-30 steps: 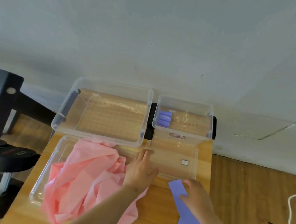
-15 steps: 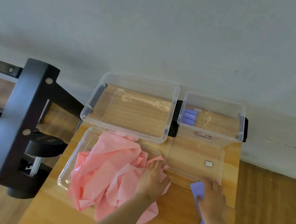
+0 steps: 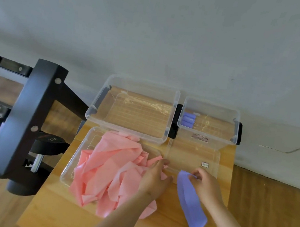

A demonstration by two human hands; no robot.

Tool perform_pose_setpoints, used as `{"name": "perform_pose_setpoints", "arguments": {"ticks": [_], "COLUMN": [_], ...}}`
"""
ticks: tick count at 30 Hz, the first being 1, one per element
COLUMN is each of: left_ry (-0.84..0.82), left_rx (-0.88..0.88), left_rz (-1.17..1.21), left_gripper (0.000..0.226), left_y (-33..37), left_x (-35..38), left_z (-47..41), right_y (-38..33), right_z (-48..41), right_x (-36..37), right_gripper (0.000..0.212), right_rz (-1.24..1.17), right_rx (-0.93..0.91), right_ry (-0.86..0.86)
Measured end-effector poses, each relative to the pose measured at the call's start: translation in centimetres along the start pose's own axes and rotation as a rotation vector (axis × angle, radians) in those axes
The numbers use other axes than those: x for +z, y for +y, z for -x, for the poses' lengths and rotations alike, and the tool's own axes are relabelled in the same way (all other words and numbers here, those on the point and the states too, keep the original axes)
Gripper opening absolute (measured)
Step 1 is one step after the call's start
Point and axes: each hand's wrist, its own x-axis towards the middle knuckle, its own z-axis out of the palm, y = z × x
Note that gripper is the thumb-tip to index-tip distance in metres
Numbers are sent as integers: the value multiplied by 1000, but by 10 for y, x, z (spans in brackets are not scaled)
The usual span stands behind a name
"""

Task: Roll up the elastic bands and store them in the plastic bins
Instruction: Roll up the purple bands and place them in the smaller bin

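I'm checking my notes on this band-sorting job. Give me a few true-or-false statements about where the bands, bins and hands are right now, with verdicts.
1. The large clear plastic bin holds rolled bands. False: it holds nothing; the rolled purple bands lie in the small clear plastic bin.
2. The right hand pinches one end of the flat purple elastic band. True.
3. The left hand also holds that purple band. False: it rests on the pile of pink elastic bands.
4. The pink pile lies on a shallow clear lid and spills onto the wooden table. True.
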Motion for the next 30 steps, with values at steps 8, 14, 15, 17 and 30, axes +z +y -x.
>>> {"name": "perform_pose_setpoints", "arguments": {"ticks": [8,14,15,17,30], "left_ry": [34,182,187,199,260], "left_rx": [132,252,289,345,644], "left_rz": [314,513,523,526,553], "left_gripper": [33,10,7,20,11], "left_y": [68,140,152,176,279], "left_x": [-66,-140,-152,-176,-256], "left_z": [4,22,27,36,95], "right_y": [-109,-196,-209,-233,-326], "right_z": [16,35,39,47,119], "right_x": [-61,-109,-117,-134,-209], "right_gripper": [11,12,16,26,34], "right_rz": [-320,-460,-477,-495,-568], "right_rx": [-251,-413,-436,-478,-727], "right_ry": [122,203,218,249,391]}}
